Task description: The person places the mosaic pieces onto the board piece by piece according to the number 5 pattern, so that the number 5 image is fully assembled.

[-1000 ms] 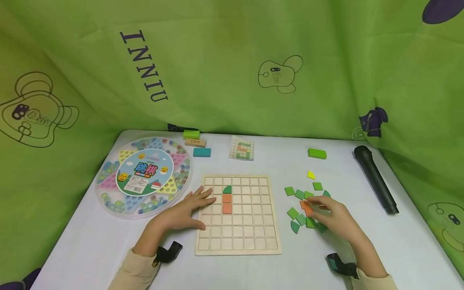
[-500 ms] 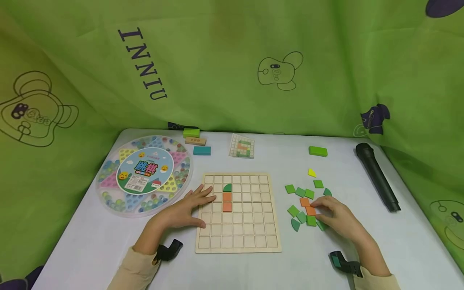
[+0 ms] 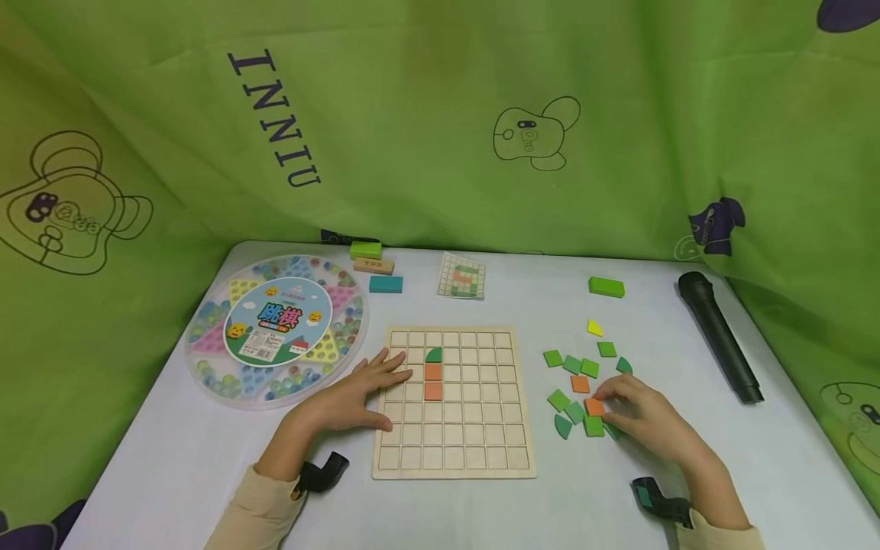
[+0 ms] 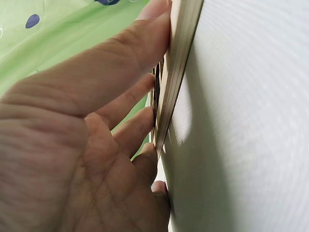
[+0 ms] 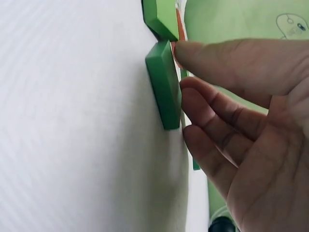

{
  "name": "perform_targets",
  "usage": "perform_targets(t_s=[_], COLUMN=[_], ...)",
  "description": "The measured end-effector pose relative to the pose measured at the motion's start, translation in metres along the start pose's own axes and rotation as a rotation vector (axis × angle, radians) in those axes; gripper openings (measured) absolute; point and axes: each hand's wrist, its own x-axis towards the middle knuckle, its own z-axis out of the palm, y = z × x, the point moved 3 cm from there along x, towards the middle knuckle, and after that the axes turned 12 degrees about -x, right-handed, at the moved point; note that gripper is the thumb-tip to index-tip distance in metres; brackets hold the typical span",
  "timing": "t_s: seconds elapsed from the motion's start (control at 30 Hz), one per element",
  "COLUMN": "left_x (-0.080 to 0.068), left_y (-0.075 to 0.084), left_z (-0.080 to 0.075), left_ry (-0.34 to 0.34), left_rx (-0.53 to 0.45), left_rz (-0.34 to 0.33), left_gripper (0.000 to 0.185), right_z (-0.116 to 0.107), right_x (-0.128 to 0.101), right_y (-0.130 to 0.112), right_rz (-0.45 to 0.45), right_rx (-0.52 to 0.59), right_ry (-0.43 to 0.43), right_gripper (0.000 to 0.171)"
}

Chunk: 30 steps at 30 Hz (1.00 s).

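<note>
A wooden grid board [image 3: 474, 435] lies flat on the table, holding a green quarter-round tile [image 3: 434, 355] above two orange square tiles [image 3: 433, 381] in one column. My left hand [image 3: 351, 397] rests with spread fingers on its left edge; in the left wrist view the thumb [image 4: 96, 72] presses the board's edge [image 4: 176, 77]. To the right, my right hand [image 3: 646, 416] pinches an orange square tile [image 3: 594, 407] between thumb and index finger. Another orange tile [image 3: 580, 384] lies just beyond. A dark green tile [image 5: 164, 87] sits under the fingers in the right wrist view.
Loose green tiles [image 3: 559, 399] and a yellow triangle [image 3: 594, 328] lie around the right hand. A round marble game box [image 3: 206, 351] stands left. Behind are a pattern card [image 3: 462, 276], a blue block [image 3: 386, 285], a green block [image 3: 606, 287]; a black microphone [image 3: 722, 336] lies right.
The right hand has drawn the nearer orange tile slightly toward me, so a gap now parts it from the other orange tile. The left hand has stayed on the board.
</note>
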Motion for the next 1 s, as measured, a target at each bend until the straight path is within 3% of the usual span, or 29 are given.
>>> perform_targets(t_s=[0.27, 0.43, 0.67, 0.83, 1.0], left_x=[-0.001, -0.001, 0.000, 0.000, -0.002], left_y=[0.001, 0.001, 0.004, 0.005, 0.004], left_z=[-0.001, 0.000, -0.001, -0.001, 0.000], left_ry=[0.003, 0.000, 0.002, 0.004, 0.008], left_rx=[-0.010, -0.009, -0.011, -0.008, 0.000], left_rz=[-0.004, -0.009, -0.013, -0.018, -0.025], left_gripper=[0.084, 0.084, 0.082, 0.082, 0.081], right_z=[-0.007, -0.007, 0.006, 0.025, 0.043], right_x=[0.002, 0.008, 0.040, 0.068, 0.092], right_y=[-0.007, -0.024, -0.079, -0.127, -0.156], right_rz=[0.065, 0.060, -0.063, -0.162, -0.211], right_rx=[0.005, 0.069, 0.207, 0.264, 0.219], right_ry=[-0.053, -0.029, -0.012, -0.090, -0.174], right_gripper=[0.025, 0.026, 0.026, 0.024, 0.019])
